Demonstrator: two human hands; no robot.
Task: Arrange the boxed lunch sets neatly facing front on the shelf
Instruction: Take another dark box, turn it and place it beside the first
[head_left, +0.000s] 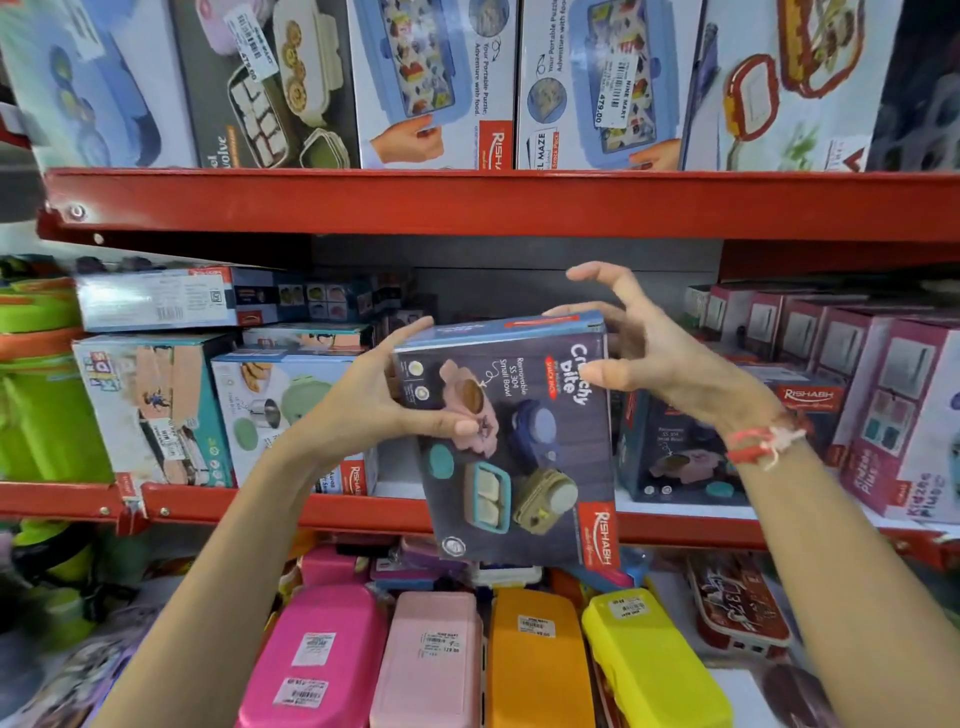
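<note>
A dark boxed lunch set marked "Crunchy Bite" (524, 457) hangs tilted in front of the middle shelf (374, 512), its printed face toward me. My left hand (374, 400) grips its upper left edge, thumb on the front. My right hand (654, 353) touches the upper right corner with the thumb on the front and fingers spread above. A matching dark box (675, 457) stands on the shelf behind it to the right. Behind the held box a gap shows on the shelf.
Pale lunch boxes (270, 410) stand left of the gap, with a stack lying flat above them. Pink boxes (883, 405) fill the right. The upper shelf (467, 200) holds several boxes. Below lie coloured plastic cases (431, 660).
</note>
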